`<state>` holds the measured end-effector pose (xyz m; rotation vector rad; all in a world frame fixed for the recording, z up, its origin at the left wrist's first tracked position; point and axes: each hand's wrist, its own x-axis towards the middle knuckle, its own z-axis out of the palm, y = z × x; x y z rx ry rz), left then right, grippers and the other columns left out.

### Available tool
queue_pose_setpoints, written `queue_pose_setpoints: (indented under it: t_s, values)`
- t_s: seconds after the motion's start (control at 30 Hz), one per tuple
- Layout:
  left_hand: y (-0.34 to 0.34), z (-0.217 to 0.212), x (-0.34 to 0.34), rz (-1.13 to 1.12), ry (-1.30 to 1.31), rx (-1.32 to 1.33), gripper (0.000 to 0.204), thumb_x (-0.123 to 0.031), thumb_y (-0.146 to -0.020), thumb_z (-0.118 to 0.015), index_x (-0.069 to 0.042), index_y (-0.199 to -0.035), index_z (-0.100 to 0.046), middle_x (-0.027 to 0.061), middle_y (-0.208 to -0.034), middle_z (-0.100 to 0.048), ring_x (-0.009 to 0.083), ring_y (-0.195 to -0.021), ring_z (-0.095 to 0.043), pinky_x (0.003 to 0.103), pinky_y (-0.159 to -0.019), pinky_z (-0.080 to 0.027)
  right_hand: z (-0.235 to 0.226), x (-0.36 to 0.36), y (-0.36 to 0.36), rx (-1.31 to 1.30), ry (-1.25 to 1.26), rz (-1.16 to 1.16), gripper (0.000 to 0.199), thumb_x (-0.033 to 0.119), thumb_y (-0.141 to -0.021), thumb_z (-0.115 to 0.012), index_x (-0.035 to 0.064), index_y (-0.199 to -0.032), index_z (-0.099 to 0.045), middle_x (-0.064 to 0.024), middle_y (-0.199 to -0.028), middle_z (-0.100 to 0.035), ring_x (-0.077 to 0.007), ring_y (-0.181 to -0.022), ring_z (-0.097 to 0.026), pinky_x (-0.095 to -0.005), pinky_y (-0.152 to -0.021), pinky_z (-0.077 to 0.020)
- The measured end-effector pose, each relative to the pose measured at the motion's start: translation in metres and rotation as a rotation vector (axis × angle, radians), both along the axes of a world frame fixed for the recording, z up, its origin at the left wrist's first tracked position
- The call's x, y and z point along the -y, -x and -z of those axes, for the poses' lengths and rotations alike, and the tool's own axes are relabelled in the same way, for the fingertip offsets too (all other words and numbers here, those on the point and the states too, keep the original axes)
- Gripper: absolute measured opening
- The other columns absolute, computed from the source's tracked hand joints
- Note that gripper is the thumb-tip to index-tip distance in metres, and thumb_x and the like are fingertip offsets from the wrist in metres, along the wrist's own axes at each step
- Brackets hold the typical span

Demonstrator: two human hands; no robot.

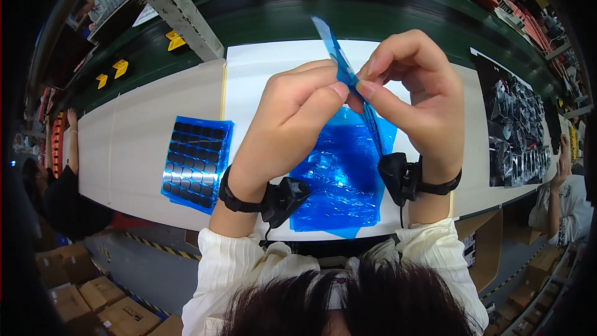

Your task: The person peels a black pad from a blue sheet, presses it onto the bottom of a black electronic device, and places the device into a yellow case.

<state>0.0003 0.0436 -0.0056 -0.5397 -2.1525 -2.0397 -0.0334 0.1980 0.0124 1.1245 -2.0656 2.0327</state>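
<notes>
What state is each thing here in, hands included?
Left hand: closed, pinching the held sheet.
Right hand: closed, pinching the same sheet.
Held sheet: raised, seen nearly edge-on.
Blue film pile: lying flat.
Black-disc sheet: lying flat.
Wrist devices: strapped on.
Right-side cardboard box: open.

The left hand (pixel 295 106) and right hand (pixel 430 90) hide part of the blue sheet (pixel 339 59), the view's edge cuts off the right co-worker (pixel 572 205), and the clear bags' (pixel 516 127) contents are too small to tell.
</notes>
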Motion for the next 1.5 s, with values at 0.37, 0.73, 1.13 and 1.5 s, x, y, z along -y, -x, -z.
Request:
queue_pose_setpoints:
  t_s: [0.37,0.73,1.13,1.5]
  values:
    - [-0.001,-0.001,0.001,-0.031,-0.002,-0.017,0.013,-0.007,-0.075,-0.047,0.002,-0.065,-0.051,0.0051,-0.062,-0.052,0.0109,-0.061,-0.048,0.023,-0.058,-0.039,0.002,0.003,0.002,0.123,0.06,-0.044,0.018,0.001,-0.069,-0.06,0.001,-0.084,-0.049,-0.0024,-0.076,-0.051,-0.0087,-0.068,-0.05,-0.0203,-0.064,-0.041]
    - [0.001,0.0,-0.001,0.008,0.018,-0.047,0.012,-0.006,-0.073,-0.049,0.003,-0.065,-0.05,0.006,-0.061,-0.051,0.0115,-0.058,-0.048,0.023,-0.055,-0.039,0.009,-0.001,0.009,0.061,-0.097,-0.104,0.014,0.012,-0.079,-0.054,0.0006,-0.072,-0.05,-0.0009,-0.063,-0.051,-0.0061,-0.057,-0.048,-0.018,-0.053,-0.0389]
    - [0.002,0.0,-0.002,-0.031,0.087,-0.066,0.019,-0.013,-0.078,-0.052,0.001,-0.064,-0.049,0.0048,-0.059,-0.048,0.0108,-0.055,-0.044,0.023,-0.052,-0.036,0.008,0.0,0.008,0.14,-0.049,-0.144,0.013,0.011,-0.081,-0.051,0.0002,-0.073,-0.049,-0.0016,-0.063,-0.052,-0.0072,-0.059,-0.048,-0.0194,-0.055,-0.0392]
    - [0.005,0.002,-0.003,-0.021,0.017,-0.063,0.023,-0.013,-0.083,-0.046,0.001,-0.066,-0.049,0.0046,-0.058,-0.047,0.0106,-0.054,-0.043,0.022,-0.05,-0.035,0.013,0.002,0.011,0.163,0.003,-0.155,0.016,0.013,-0.083,-0.048,0.0004,-0.073,-0.048,-0.0018,-0.064,-0.048,-0.0078,-0.059,-0.045,-0.0192,-0.056,-0.0383]
